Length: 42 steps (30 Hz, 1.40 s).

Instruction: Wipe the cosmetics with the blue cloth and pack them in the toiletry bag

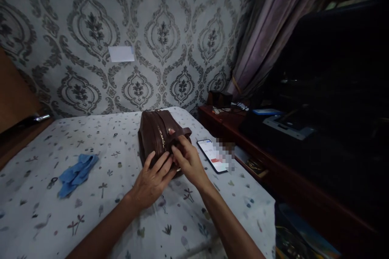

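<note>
A brown leather bag (153, 129) with gold zipper teeth (162, 138) lies on the patterned bed sheet in the middle of the head view. My left hand (153, 178) holds the bag's near end, its fingers laid over the leather. Beside it, my right hand (188, 156) has thumb and fingertips closed together at the near end of the zipper, below the bag's strap (186, 131). The fingers hide exactly what it pinches; the zipper pull cannot be made out. A phone (211, 156) with a lit screen lies to the right of my right hand.
A crumpled blue cloth (78, 173) lies on the white printed sheet (100, 226) at left. Right of the bed stands a dark red wooden desk (219, 119) holding several items, with an open drawer (251, 164). Patterned wallpaper (164, 32) backs the bed.
</note>
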Tool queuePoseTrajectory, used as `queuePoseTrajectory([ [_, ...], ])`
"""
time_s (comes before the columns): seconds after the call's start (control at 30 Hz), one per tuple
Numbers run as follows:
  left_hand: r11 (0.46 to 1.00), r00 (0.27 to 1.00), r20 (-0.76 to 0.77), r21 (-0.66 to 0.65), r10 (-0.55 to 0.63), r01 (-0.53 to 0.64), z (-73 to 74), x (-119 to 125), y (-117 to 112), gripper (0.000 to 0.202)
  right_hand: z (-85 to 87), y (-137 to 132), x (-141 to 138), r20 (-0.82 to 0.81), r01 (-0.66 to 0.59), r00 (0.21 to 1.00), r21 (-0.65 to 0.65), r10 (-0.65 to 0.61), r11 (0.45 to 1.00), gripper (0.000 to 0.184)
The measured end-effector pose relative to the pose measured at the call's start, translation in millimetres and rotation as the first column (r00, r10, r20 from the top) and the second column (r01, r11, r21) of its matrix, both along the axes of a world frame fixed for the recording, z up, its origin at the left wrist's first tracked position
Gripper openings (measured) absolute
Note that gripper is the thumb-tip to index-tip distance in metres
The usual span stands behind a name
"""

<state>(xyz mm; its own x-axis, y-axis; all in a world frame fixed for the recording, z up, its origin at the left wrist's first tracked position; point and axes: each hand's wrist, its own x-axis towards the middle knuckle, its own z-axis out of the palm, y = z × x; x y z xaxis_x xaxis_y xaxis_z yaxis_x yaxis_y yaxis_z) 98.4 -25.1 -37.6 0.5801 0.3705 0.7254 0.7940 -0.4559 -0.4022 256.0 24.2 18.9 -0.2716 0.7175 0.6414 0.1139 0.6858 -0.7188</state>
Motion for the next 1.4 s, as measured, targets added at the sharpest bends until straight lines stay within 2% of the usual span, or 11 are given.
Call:
queuePoseTrajectory([
  [0.1,1.0,0.999,-0.043,-0.025,-0.016,0.015,6.5,-3.8,-5.0,0.037,5.7,3.0,-2.3,-0.084,-0.161,0.985,-0.129,0.151,0.979,0.034],
  [0.2,0.999,0.997,-0.072,-0.029,-0.017,0.015,7.6,-5.7,-7.9,0.039,10.8,3.8,-7.1,-0.149,-0.227,0.969,-0.216,0.197,0.95,0.028],
  [0.4,0.999,0.998,-0.062,-0.029,0.024,-0.025,-1.5,-3.3,-8.7,0.039,12.2,4.2,-17.1,-0.312,-0.206,0.944,-0.317,0.103,0.926,0.022],
  [0.53,0.999,0.997,-0.07,-0.043,0.024,-0.027,-5.1,-3.7,-8.0,0.038,10.6,2.4,-19.7,-0.339,-0.163,0.94,-0.359,0.035,0.919,0.026],
  [0.67,0.992,0.992,-0.094,-0.087,0.079,-0.087,-8.0,-2.9,-7.8,0.038,8.1,0.9,-21.3,-0.385,-0.162,0.923,-0.409,-0.009,0.898,0.029],
  [1.1,0.984,0.988,-0.093,-0.122,0.122,-0.133,-12.1,2.6,-9.3,0.041,-1.3,-1.0,-18.7,-0.393,-0.158,0.919,-0.45,-0.036,0.879,0.036],
  [1.2,0.983,0.988,-0.093,-0.125,0.122,-0.133,-15.1,3.6,-8.2,0.039,-4.7,-2.6,-15.2,-0.381,-0.162,0.925,-0.402,-0.004,0.901,0.033],
  [1.3,0.985,0.987,-0.091,-0.101,0.13,-0.139,-19.8,3.7,-7.3,0.039,-11.4,-6.1,-6.7,-0.337,-0.078,0.941,-0.293,-0.027,0.953,0.027],
  [1.4,0.988,0.987,-0.083,-0.07,0.134,-0.14,-21.7,3.9,-6.9,0.041,-18.1,-9.6,5.1,-0.327,-0.042,0.944,-0.268,-0.05,0.962,0.026],
])
